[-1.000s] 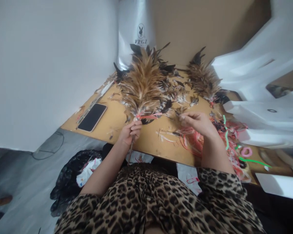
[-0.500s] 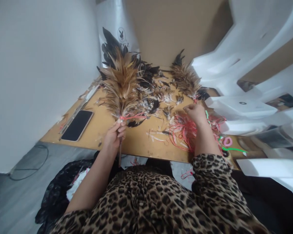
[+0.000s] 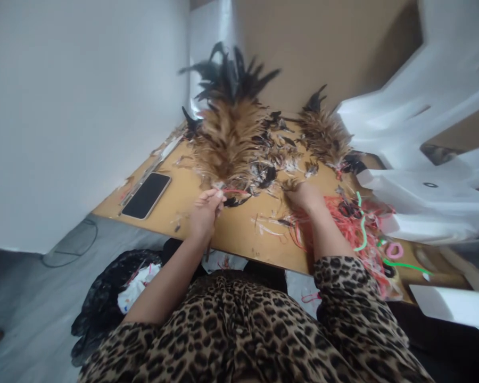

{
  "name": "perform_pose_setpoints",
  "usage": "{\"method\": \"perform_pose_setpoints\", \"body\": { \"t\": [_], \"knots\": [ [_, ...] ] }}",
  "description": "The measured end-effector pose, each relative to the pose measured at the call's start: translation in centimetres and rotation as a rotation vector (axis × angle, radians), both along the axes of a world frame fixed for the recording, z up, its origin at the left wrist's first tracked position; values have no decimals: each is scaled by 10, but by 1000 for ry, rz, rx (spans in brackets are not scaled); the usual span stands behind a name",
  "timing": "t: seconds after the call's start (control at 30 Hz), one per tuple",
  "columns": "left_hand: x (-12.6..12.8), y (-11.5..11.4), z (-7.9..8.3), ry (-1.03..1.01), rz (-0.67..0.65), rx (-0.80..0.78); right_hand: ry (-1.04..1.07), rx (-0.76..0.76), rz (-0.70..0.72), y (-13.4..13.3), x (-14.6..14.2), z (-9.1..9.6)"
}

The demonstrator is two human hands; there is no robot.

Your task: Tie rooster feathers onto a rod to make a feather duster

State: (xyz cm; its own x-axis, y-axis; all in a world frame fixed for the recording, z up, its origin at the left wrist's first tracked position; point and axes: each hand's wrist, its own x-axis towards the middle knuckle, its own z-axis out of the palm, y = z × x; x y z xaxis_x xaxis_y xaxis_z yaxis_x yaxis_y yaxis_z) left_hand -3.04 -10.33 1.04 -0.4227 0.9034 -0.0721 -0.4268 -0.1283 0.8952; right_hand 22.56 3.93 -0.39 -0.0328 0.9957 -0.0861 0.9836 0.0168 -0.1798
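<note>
A feather duster (image 3: 229,138), brown below with long black feathers at its top, stands upright in front of me. My left hand (image 3: 209,208) is closed round its thin stick just under the feathers. Red string (image 3: 234,191) trails to the right from the binding there. To the right, my right hand (image 3: 303,196) is low over the table, its fingertips pinched at a small tuft of brown feathers (image 3: 290,185). Beside and under that forearm lies a tangled heap of red string (image 3: 345,226).
A second feather duster (image 3: 325,135) lies at the back right. Loose feather tufts (image 3: 289,159) cover the table's middle. A phone (image 3: 147,196) lies at the left edge. Green strips (image 3: 407,265) and a pink ring (image 3: 394,250) are at the right. A black bag (image 3: 99,298) is on the floor.
My right hand has come down and leftward from above the red string to the feather tuft. The held duster has turned a little, its black tips fanning out. The view has shifted left.
</note>
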Motion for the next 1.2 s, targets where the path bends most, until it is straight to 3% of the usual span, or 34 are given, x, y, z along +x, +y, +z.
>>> {"method": "perform_pose_setpoints", "body": {
  "t": [0.1,0.23,0.33,0.43,0.57,0.67,0.83,1.03,1.2],
  "knots": [
    [2,0,1,110,92,3,170,14,-62,4,13,1],
    [-1,2,-5,259,176,70,830,116,-137,-8,23,16],
    [-3,3,-14,384,209,116,1351,0,-84,-27,17,27],
    [-4,3,-23,486,204,133,1624,-114,-31,-42,5,32],
    [-6,3,-24,504,197,140,1657,-215,-58,-53,-12,32],
    [-6,3,-17,393,184,132,1639,-265,-11,-60,-27,32],
    [-8,4,-7,8,-23,39,1674,-343,60,-76,-56,38],
    [-12,2,-2,-342,-246,57,1762,-380,87,-95,-81,49],
    [-10,3,-1,-344,-231,28,1779,-420,49,-103,-91,56]
  ]
}}
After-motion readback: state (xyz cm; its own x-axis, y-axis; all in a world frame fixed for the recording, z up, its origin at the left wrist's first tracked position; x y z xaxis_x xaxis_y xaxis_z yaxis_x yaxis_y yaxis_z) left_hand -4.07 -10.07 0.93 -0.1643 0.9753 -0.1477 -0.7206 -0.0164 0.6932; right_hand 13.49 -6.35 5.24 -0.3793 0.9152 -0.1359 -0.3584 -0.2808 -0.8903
